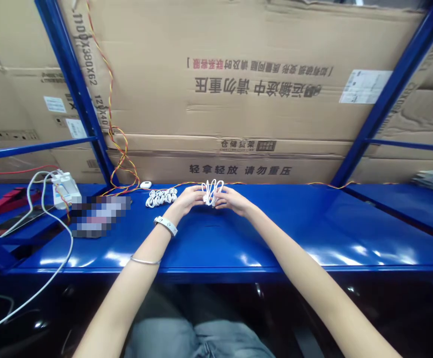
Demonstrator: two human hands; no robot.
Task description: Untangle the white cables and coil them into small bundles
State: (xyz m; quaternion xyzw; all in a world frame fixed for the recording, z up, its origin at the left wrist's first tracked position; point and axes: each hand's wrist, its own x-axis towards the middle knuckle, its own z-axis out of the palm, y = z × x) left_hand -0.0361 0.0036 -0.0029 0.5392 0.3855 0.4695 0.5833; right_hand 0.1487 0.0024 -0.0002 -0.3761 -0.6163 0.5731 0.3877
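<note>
Over the far middle of the blue shelf (216, 238), a loosely looped white cable (212, 193) is held between my two hands. My left hand (190, 200) closes its fingers on the cable's left side. From the other side, my right hand (235, 200) grips the loops with thumb and fingers. Just left of my left hand, several coiled white cables (161, 197) lie in a tight group on the shelf. A small white case (146, 184) sits behind that group. The fingertips are partly hidden behind the loops.
A pixelated flat item (100, 217) lies to the left. Beyond it stands a white power strip (66, 190) with a trailing white cord (65, 258). Twisted red-yellow wires (121, 154) hang at the back left. Large cardboard (220, 114) and blue posts (384, 94) close off the back.
</note>
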